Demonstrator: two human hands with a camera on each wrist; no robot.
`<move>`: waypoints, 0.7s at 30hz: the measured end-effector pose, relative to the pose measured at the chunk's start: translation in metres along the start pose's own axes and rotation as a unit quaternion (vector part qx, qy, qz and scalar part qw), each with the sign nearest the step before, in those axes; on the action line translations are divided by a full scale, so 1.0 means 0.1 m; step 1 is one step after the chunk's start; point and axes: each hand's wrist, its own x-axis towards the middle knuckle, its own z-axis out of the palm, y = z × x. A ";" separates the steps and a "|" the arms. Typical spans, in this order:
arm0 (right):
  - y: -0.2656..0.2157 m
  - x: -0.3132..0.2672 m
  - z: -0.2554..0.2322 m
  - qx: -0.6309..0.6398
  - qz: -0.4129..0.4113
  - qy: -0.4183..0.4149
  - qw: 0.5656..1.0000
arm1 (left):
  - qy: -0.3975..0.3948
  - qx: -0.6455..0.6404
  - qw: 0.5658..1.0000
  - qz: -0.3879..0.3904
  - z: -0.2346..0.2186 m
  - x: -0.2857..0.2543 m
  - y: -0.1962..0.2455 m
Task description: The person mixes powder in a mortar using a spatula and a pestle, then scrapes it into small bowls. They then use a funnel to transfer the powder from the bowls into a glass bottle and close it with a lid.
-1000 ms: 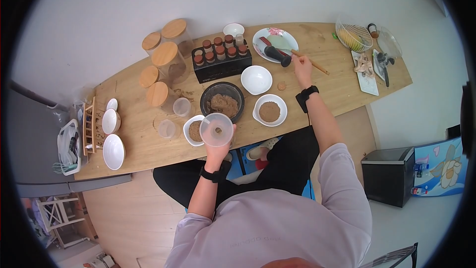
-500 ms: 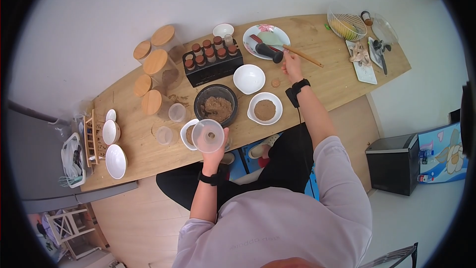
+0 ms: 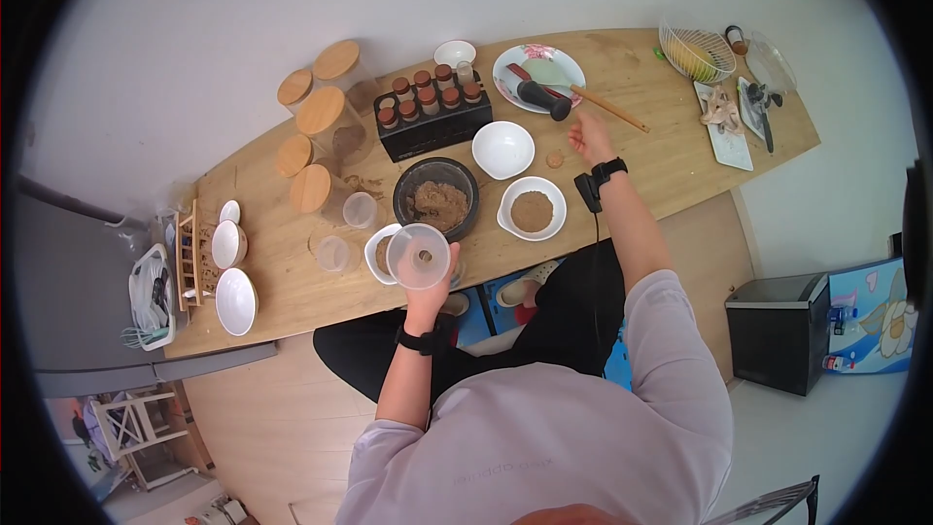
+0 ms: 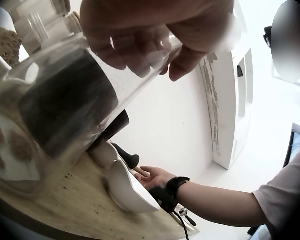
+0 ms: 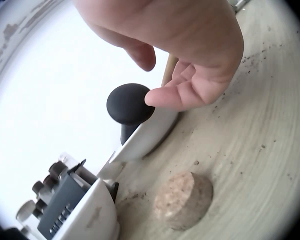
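The left hand (image 3: 425, 299) grips a clear, empty-looking container (image 3: 418, 256) above the table's near edge; in the left wrist view its fingers (image 4: 145, 45) curl round the clear wall. Beyond it stands a dark mortar (image 3: 399, 196) with brown matter. The right hand (image 3: 591, 139) is empty beside a floral plate (image 3: 502, 60). In the right wrist view this hand (image 5: 190, 55) has thumb and forefinger apart, the forefinger near the round end of a black handle (image 5: 130, 104). A wooden stick (image 3: 612, 110) lies across the plate's edge. A cork (image 5: 185, 200) sits on the table.
Nearby are a white bowl (image 3: 503, 150), a bowl of brown powder (image 3: 532, 212) and a black rack (image 3: 434, 136) of red-capped bottles. Wooden-lidded jars (image 3: 318, 189) stand left, with more bowls (image 3: 236, 301) farther left. A wire basket (image 3: 697, 52) and white trays (image 3: 731, 148) are at right.
The right hand has drawn slightly back from the stick and black handle, leaving a small gap. The left hand still holds the clear container. The head view has shifted a little.
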 end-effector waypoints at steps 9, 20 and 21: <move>-0.07 -0.12 -0.03 0.024 -0.046 0.029 0.998 | 0.006 -0.013 1.000 -0.005 0.03 0.00 0.07; -0.24 0.59 -0.22 0.349 -0.025 0.019 0.937 | -0.002 -0.023 1.000 0.014 0.03 0.00 0.03; -0.29 0.64 -0.21 0.344 -0.050 0.020 0.937 | 0.000 -0.030 1.000 0.009 0.03 0.00 0.04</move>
